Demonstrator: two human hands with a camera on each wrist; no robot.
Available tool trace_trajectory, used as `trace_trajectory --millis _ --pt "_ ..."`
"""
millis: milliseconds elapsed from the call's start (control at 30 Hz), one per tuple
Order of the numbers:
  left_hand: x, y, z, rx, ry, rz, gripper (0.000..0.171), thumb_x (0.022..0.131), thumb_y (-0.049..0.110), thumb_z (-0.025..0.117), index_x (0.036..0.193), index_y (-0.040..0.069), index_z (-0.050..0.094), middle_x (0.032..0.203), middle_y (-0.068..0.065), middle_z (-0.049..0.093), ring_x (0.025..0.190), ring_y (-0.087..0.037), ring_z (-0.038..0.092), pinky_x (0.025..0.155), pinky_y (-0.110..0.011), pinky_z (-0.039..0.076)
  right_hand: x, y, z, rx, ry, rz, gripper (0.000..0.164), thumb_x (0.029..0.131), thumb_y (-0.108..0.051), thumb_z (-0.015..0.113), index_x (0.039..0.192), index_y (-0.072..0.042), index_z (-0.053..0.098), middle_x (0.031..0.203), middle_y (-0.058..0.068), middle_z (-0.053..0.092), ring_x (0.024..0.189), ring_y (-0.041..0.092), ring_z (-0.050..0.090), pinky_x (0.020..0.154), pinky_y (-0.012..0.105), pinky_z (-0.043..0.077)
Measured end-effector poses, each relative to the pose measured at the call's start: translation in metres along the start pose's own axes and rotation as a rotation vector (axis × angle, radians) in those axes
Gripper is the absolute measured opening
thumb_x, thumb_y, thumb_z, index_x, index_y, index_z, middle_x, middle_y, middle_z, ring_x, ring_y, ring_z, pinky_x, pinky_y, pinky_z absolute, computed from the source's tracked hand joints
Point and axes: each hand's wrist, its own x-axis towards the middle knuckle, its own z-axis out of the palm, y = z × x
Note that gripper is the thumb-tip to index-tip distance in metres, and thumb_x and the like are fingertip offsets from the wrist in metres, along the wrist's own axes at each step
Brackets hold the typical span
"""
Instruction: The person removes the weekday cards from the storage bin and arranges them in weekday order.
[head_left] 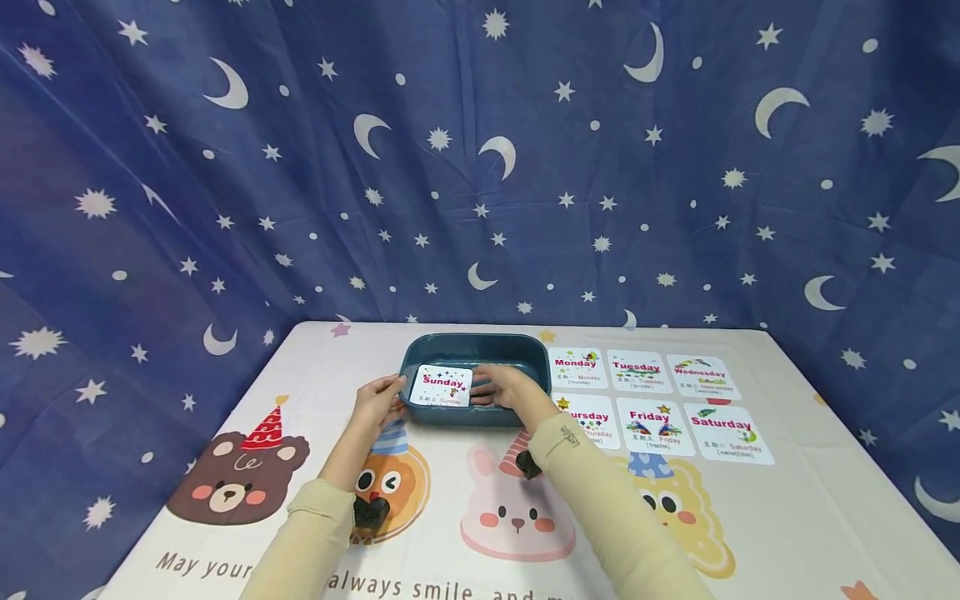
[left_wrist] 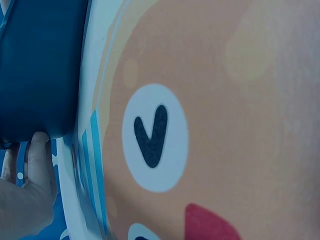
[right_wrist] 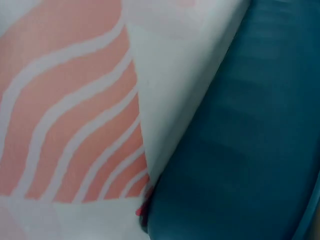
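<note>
A dark teal rectangular basin (head_left: 480, 417) stands at the back of the table. Inside it, toward the left end, lies a white "Sunday" card (head_left: 442, 386), its lower edge cut off by the front wall. My left hand (head_left: 377, 406) grips the basin's left end, thumb at the rim; in the left wrist view its fingers (left_wrist: 39, 160) press on the outside of that end. Over the front wall, my right hand (head_left: 510, 390) reaches into the basin, with loosely extended fingertips right at the card's right edge. The right wrist view shows the basin's wall (right_wrist: 235, 150), not the fingers.
Right of the basin, several weekday cards lie in two rows, among them Monday (head_left: 577, 368), Tuesday (head_left: 639, 372) and Saturday (head_left: 727, 433); the right forearm partly overlaps the Thursday card (head_left: 596, 421). A printed cartoon cloth (head_left: 817, 500) covers the table, with a starry blue curtain (head_left: 480, 233) behind.
</note>
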Motion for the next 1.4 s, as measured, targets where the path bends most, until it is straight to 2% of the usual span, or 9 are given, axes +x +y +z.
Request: trace_trajectory --millis 167,400,567,833,933,1033,1100,1200,1400 --pt "0.001 0.000 -0.002 0.004 0.007 -0.001 0.042 0.096 0.018 0.055 0.131 -0.004 0.049 0.123 -0.022 0.053 0.065 -0.004 0.056 0.076 -0.026 0.058 0.013 0.004 0.001 0.153 0.070 0.020 0.046 0.087 -0.025 0.067 0.123 0.001 0.052 0.115 0.027 0.054 0.104 0.040 0.059 0.085 0.050 0.054" --pt "0.002 -0.001 -0.002 -0.022 -0.002 0.004 0.044 0.095 0.017 0.055 0.132 -0.006 0.047 0.129 -0.026 0.049 0.066 -0.004 0.057 0.071 -0.023 0.058 -0.009 -0.003 0.019 0.199 0.135 0.022 0.034 0.089 -0.013 0.059 0.118 0.002 0.052 0.106 0.021 0.057 0.098 0.040 0.062 0.082 0.051 0.055" --pt "0.001 -0.001 -0.002 -0.023 -0.002 0.001 0.045 0.095 0.017 0.055 0.133 -0.006 0.047 0.131 -0.027 0.048 0.069 -0.006 0.059 0.073 -0.024 0.058 0.030 0.011 0.008 0.192 0.126 0.042 0.025 0.089 -0.010 0.059 0.113 -0.004 0.057 0.098 0.016 0.061 0.087 0.035 0.066 0.074 0.049 0.057" --pt "0.001 0.000 -0.002 -0.017 -0.001 -0.005 0.045 0.096 0.018 0.055 0.133 -0.006 0.047 0.130 -0.026 0.049 0.071 -0.008 0.060 0.073 -0.025 0.058 0.029 0.010 0.026 -0.084 0.138 -0.031 0.039 0.083 0.004 0.060 0.121 -0.003 0.054 0.092 0.019 0.060 0.057 0.021 0.063 0.066 0.038 0.060" --pt "0.000 0.001 -0.002 -0.020 -0.005 0.000 0.045 0.095 0.018 0.055 0.132 -0.006 0.048 0.129 -0.027 0.050 0.071 -0.008 0.060 0.071 -0.024 0.058 0.051 0.018 0.022 -0.168 0.167 -0.035 0.043 0.081 0.008 0.062 0.122 -0.002 0.051 0.093 0.020 0.059 0.052 0.020 0.059 0.064 0.037 0.060" --pt "0.000 0.002 -0.001 -0.024 -0.005 0.005 0.043 0.095 0.018 0.055 0.131 -0.006 0.049 0.126 -0.025 0.052 0.070 -0.008 0.060 0.070 -0.024 0.058 0.095 0.034 0.005 -0.151 0.150 -0.051 0.045 0.074 0.007 0.069 0.116 -0.004 0.054 0.090 0.019 0.060 0.050 0.021 0.059 0.059 0.039 0.060" --pt "0.000 0.002 -0.001 -0.024 -0.002 0.005 0.042 0.095 0.018 0.055 0.130 -0.005 0.050 0.121 -0.023 0.055 0.070 -0.007 0.060 0.070 -0.023 0.058 0.103 0.037 0.001 -0.138 0.137 -0.048 0.044 0.071 0.005 0.072 0.111 -0.006 0.055 0.086 0.017 0.060 0.050 0.021 0.058 0.057 0.038 0.059" --pt "0.000 0.003 -0.002 -0.016 0.001 0.002 0.041 0.096 0.019 0.054 0.130 -0.004 0.051 0.114 -0.018 0.058 0.068 -0.007 0.059 0.070 -0.023 0.058 0.065 0.020 0.013 -0.144 0.133 -0.047 0.043 0.072 0.007 0.070 0.110 -0.005 0.054 0.087 0.018 0.059 0.050 0.022 0.058 0.058 0.038 0.060" --pt "-0.001 0.002 -0.001 0.007 -0.003 -0.003 0.043 0.096 0.019 0.053 0.132 -0.003 0.049 0.124 -0.021 0.054 0.073 -0.009 0.060 0.072 -0.024 0.058 -0.101 -0.045 0.073 -0.214 0.179 -0.031 0.030 0.085 0.009 0.056 0.114 0.003 0.050 0.084 0.015 0.054 0.049 0.015 0.047 0.058 0.028 0.059"
